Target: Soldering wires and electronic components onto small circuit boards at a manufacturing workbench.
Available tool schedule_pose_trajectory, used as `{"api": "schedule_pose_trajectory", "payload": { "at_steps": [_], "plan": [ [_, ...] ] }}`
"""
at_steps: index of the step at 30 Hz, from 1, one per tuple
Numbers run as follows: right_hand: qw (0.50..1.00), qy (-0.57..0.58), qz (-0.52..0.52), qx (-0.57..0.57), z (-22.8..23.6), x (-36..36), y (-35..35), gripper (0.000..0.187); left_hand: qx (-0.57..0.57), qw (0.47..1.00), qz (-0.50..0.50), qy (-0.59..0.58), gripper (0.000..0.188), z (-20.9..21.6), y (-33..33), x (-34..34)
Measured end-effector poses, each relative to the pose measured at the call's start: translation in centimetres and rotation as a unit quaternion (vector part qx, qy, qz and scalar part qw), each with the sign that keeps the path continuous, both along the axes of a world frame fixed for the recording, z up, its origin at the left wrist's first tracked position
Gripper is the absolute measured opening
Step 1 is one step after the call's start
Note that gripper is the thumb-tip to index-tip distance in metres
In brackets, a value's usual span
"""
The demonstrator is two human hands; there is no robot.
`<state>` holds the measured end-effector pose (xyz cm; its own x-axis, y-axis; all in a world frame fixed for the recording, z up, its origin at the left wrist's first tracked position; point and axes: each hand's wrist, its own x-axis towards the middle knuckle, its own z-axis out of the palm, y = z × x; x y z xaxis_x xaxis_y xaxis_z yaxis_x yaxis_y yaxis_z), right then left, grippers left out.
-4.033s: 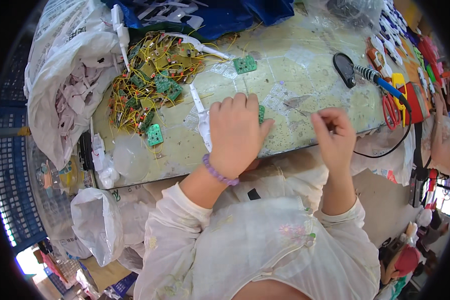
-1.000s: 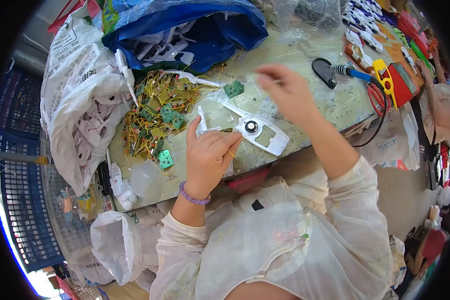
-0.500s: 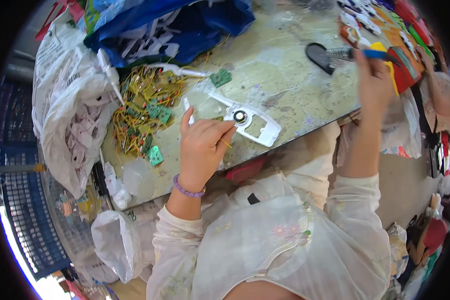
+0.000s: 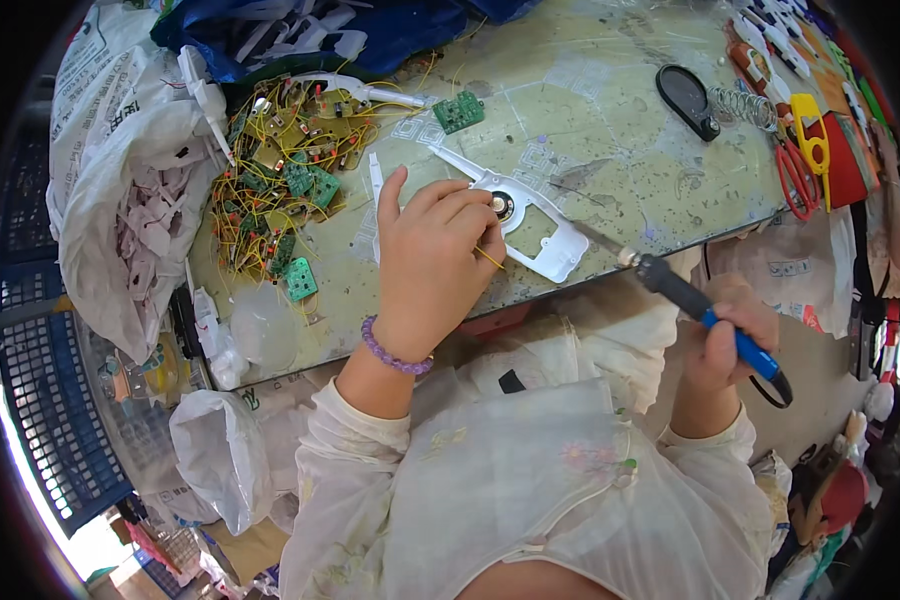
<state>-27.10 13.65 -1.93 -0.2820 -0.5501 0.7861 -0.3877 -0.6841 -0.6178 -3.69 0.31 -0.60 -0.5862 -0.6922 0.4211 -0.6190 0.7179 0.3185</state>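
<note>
My right hand (image 4: 722, 345) grips a soldering iron (image 4: 675, 287) by its blue and black handle. The iron's thin tip points up and left, close to the right side of a white plastic shell (image 4: 560, 250) lying on the table. Set in that shell is a small round black-rimmed speaker (image 4: 502, 205). My left hand (image 4: 435, 245), a purple bead bracelet at its wrist, lies over the shell's left side with fingertips pinched beside the speaker. A yellow wire (image 4: 489, 258) sticks out from under those fingers; their exact hold is partly hidden.
Left of my hand lies a tangled heap of circuit boards with yellow wires (image 4: 270, 190). Behind it stand a blue bag (image 4: 390, 45) and a white sack (image 4: 120, 240) of plastic parts. A coil-spring iron holder (image 4: 742, 107), scissors (image 4: 798, 175) and a magnifying lens (image 4: 682, 98) lie at right.
My right hand has come down from the spring holder at the upper right, bringing the soldering iron near the shell. My left hand stays at the speaker.
</note>
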Motion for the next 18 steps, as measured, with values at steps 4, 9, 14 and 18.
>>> {"api": "schedule_pose_trajectory", "payload": {
  "at_steps": [4, 9, 14, 18],
  "plan": [
    [0.997, 0.059, 0.057, 0.008, 0.1, 0.4, -1.4, 0.016, -0.015, 1.0, 0.01, 0.0, 0.006, -0.4, -0.2, -0.3],
    [0.993, 0.099, 0.063, 0.034, -0.2, 0.9, -2.0, 0.02, -0.013, 1.0, 0.022, -0.008, 0.006, -0.4, -0.3, -0.5],
    [0.986, 0.128, 0.086, 0.061, 0.0, 1.5, -2.5, 0.021, -0.013, 1.0, 0.018, -0.01, 0.006, -0.3, -0.3, -0.6],
    [0.985, 0.129, 0.096, 0.065, 0.2, 1.7, -3.0, 0.022, -0.014, 1.0, 0.019, -0.012, 0.005, -0.3, -0.3, -0.5]
  ]
}}
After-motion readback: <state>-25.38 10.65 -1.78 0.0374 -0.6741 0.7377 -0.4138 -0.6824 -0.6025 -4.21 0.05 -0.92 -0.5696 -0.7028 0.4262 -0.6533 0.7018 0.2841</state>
